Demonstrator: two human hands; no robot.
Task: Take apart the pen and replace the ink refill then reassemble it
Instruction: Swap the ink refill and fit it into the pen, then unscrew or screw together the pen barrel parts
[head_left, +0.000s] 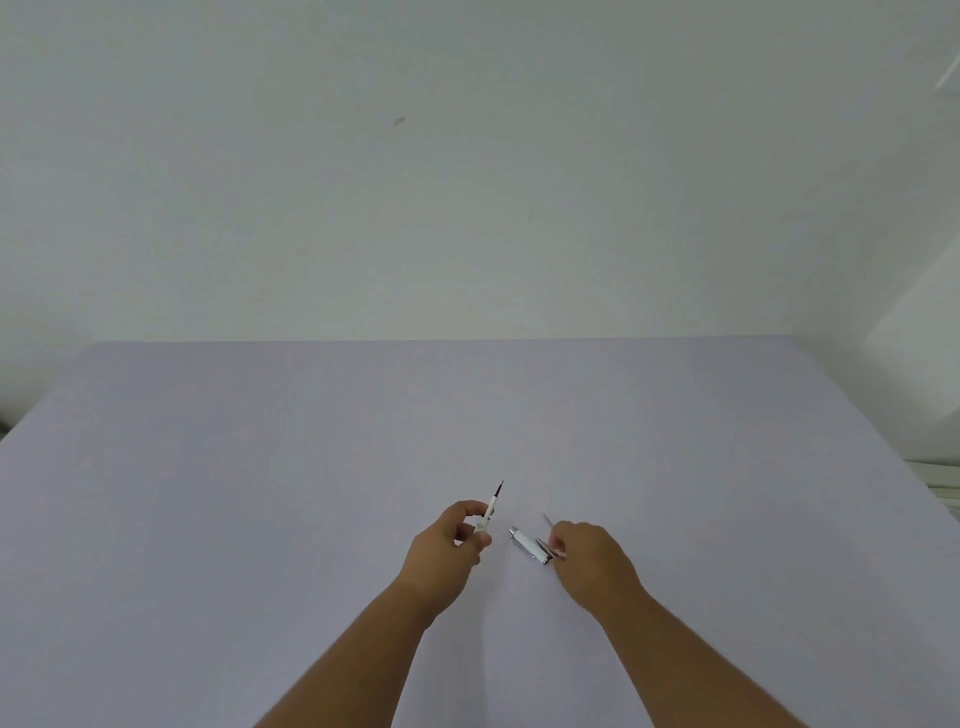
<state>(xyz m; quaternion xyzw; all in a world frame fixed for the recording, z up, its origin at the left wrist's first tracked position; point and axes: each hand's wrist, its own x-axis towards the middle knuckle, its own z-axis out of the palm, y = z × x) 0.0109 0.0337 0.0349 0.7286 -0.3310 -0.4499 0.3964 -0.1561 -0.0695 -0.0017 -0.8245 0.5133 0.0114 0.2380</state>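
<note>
Low in the middle of the view, the left hand (457, 535) is closed around the front half of the pen (488, 512), pinching its white barrel between thumb and fingers so that the dark pointed tip sticks up and away from the person. Just beside it, the right hand (584, 553) reaches down to the rear half of the pen (531, 545), a short white tube with metal ends and a clip lying on the desk (260, 493); its fingertips curl onto the near end of that piece, though whether they have actually gripped it or are only touching it I cannot tell. A thin grey sliver (547, 519) shows just beyond the right knuckles, possibly a refill, but it is too small and faint to be sure. The pen is clearly apart, so the job looks to be somewhere in the swap or rejoining stage. The main risks from here are small ones: the round rear piece could roll away across the smooth desk if nudged rather than pinched, any loose spring inside either half could drop out unnoticed if the open end is tipped downward, and bringing the halves together off-axis could bend the slim refill or cross the thread. Beyond the hands the pale lilac desk runs bare to the white wall (467, 182).
</note>
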